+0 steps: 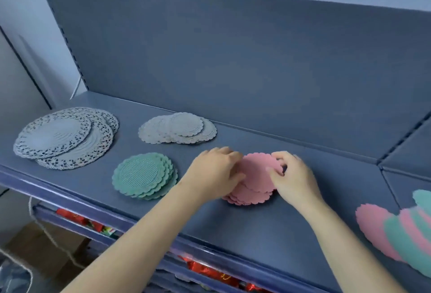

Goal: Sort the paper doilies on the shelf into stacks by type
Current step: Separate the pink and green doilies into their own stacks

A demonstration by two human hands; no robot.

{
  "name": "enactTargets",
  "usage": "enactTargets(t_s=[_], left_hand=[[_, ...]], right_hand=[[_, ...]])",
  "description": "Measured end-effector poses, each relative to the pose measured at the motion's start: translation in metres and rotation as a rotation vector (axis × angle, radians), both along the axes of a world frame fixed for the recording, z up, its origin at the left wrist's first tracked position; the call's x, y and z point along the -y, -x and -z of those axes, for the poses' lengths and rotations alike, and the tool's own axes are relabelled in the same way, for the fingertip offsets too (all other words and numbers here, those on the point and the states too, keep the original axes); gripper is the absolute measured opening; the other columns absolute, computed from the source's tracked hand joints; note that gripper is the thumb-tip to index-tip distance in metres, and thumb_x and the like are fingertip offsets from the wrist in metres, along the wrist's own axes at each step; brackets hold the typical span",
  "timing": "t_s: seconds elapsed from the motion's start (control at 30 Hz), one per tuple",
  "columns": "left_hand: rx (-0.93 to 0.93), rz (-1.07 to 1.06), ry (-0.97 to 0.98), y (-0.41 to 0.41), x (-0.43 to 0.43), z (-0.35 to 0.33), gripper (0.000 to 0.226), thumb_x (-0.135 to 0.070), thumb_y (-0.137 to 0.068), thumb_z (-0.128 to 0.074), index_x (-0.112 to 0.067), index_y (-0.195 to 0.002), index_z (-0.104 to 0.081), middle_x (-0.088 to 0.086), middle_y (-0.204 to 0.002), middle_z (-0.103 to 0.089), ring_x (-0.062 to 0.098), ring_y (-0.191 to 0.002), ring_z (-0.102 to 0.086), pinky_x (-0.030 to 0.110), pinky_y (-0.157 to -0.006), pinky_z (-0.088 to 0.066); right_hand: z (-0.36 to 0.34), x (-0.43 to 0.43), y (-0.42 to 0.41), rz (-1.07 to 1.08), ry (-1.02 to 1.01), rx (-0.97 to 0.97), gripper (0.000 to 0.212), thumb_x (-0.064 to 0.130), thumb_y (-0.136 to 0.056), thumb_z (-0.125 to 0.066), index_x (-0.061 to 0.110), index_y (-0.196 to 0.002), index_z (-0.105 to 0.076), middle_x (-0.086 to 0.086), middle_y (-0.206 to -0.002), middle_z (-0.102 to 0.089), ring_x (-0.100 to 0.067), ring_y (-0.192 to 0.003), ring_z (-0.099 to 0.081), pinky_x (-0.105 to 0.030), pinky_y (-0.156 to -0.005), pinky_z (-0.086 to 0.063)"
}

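A stack of pink scalloped doilies (255, 181) lies mid-shelf. My left hand (214, 173) rests on its left edge and my right hand (292, 177) pinches the top pink doily at its right edge. To the left sits a green scalloped stack (143, 176). Behind it lie small white scalloped doilies (177, 131). Large white lace doilies (63, 137) overlap at the far left. A mixed fan of pink and green doilies (401, 229) lies at the right edge.
The grey shelf (268, 227) has a tall back panel (233, 59) and a raised front lip. Red wrapped goods (207, 271) fill the shelf below. A cardboard box and cord sit on the floor at lower left.
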State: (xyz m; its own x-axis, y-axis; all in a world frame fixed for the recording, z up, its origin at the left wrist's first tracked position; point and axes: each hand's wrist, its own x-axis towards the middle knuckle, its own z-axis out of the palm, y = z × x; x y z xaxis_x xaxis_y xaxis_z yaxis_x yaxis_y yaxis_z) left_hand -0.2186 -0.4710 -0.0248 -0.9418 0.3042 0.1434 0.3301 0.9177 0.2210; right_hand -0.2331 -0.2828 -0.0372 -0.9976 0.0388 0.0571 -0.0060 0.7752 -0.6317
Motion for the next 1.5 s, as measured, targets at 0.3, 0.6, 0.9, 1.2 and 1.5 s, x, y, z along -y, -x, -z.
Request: enactTargets(t_s=[0.3,0.6,0.9,1.2,1.5], left_hand=[[-0.098,0.174,0.040,0.024,-0.048,-0.003,0.039,-0.041,-0.096,-0.040,-0.021,-0.127,-0.052,-0.003,-0.123,-0.056,0.023,-0.112,-0.053,0.032,-0.092,-0.039],[-0.149,0.388,0.099,-0.026,-0.212,-0.012,0.045,-0.049,-0.095,-0.041,-0.020,-0.129,-0.048,-0.003,-0.125,-0.053,0.022,-0.114,-0.050,0.030,-0.092,-0.036],[-0.035,0.232,0.024,-0.036,-0.382,0.016,0.038,-0.039,-0.097,-0.041,-0.012,-0.123,-0.047,0.004,-0.120,-0.056,0.025,-0.112,-0.052,0.035,-0.085,-0.042],[0.047,0.093,0.084,0.001,-0.425,0.015,0.056,-0.061,-0.081,-0.057,-0.013,-0.060,-0.037,-0.001,-0.055,-0.041,0.022,-0.058,-0.045,0.028,-0.057,-0.033],[-0.194,-0.287,-0.484,0.028,-0.402,-0.011,0.037,-0.018,-0.100,-0.029,-0.011,-0.064,-0.028,0.008,-0.060,-0.040,0.027,-0.056,-0.034,0.035,-0.049,-0.024]], right_hand=[[-0.007,-0.042,-0.049,-0.108,-0.114,-0.059,0.043,0.029,-0.098,-0.045,0.029,-0.141,-0.042,0.016,-0.138,-0.046,-0.008,-0.118,-0.050,-0.023,-0.100,-0.037],[-0.018,-0.206,-0.125,0.134,-0.259,-0.022,0.045,0.030,-0.097,-0.049,0.030,-0.141,-0.041,0.013,-0.143,-0.043,-0.007,-0.134,-0.036,-0.023,-0.101,-0.032],[-0.009,-0.354,-0.148,-0.011,-0.344,0.011,0.040,0.030,-0.097,-0.048,0.026,-0.136,-0.047,0.011,-0.132,-0.052,-0.010,-0.123,-0.044,-0.024,-0.097,-0.039],[0.003,-0.393,-0.105,-0.069,-0.320,0.016,0.031,0.037,-0.093,-0.051,0.014,-0.110,-0.062,0.002,-0.108,-0.060,-0.019,-0.103,-0.051,-0.033,-0.081,-0.045],[0.010,-0.374,-0.046,-0.053,-0.341,0.078,0.066,0.066,-0.080,-0.052,0.016,-0.122,-0.055,-0.002,-0.127,-0.047,-0.023,-0.120,-0.038,-0.037,-0.100,-0.034]])
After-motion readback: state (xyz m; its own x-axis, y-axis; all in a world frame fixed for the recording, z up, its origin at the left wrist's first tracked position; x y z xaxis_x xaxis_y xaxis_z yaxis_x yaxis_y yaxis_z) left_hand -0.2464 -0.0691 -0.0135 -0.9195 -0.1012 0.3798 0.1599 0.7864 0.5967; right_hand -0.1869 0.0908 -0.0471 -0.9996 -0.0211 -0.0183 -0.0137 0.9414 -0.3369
